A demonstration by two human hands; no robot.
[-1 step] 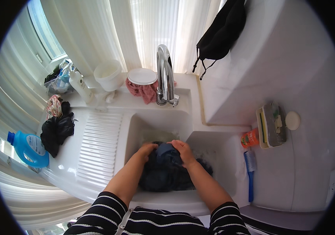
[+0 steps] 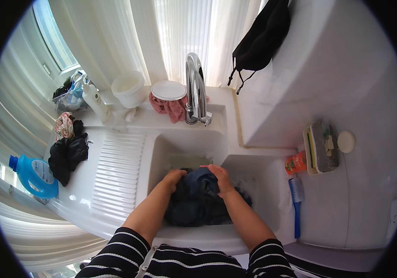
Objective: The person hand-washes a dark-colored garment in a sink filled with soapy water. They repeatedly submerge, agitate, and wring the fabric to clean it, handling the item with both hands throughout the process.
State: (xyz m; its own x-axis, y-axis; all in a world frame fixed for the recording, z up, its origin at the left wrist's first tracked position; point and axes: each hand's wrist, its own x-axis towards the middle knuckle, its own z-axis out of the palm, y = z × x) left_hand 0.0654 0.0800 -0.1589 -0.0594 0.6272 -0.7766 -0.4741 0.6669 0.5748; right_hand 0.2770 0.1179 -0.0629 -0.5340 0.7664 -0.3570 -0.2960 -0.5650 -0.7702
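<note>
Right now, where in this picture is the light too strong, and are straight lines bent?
Head view: the curtains behind the faucet are washed out by backlight; the sink rim curves near the frame edge; both hands on the dark garment stay evenly lit.

Dark navy garment (image 2: pixel 198 199), white sink (image 2: pixel 194 139) (striped sleeves (image 2: pixel 115 255)).

Both hands, left hand (image 2: pixel 174 177) and right hand (image 2: pixel 220 178), grip a dark wet garment (image 2: pixel 197 200) inside the white sink (image 2: pixel 259 172).
</note>
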